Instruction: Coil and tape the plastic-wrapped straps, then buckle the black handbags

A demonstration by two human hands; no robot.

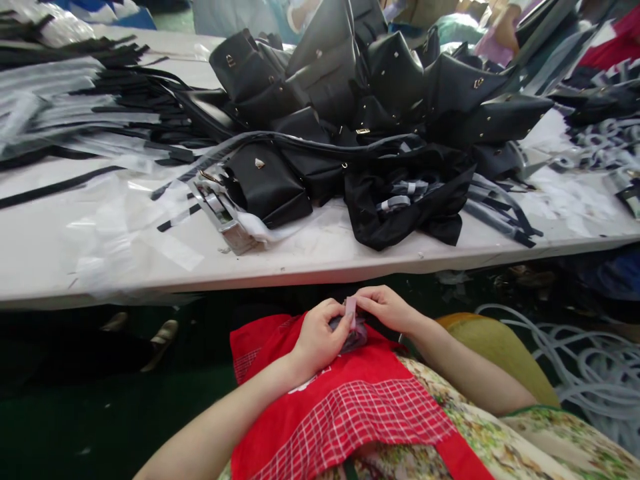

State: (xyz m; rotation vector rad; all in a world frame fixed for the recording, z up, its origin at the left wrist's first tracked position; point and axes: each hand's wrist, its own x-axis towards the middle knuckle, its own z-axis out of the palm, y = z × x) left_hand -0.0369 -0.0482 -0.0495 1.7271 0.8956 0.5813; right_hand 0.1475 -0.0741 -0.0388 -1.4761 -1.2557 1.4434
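Over the red apron (280,327) on my lap, both hands are close together below the table's front edge. My left hand (320,337) is closed around a greyish bundle (356,339) that looks wrapped in clear plastic; its lower part rests against the apron. A small pale pink strip (351,307) stands up from the bundle, between my hands. My right hand (389,309) is closed, with thumb and fingertips pinching at the strip's right side. The fingers partly hide what the bundle is.
Black leather bags (270,177) are heaped on the white table (320,263). A dispenser-like metal piece (227,220) and a black cloth pouch (365,213) lie nearer me. Plastic-covered straps (45,100) are piled at left. White tubing (590,373) lies coiled at lower right. Other people's arms show behind.
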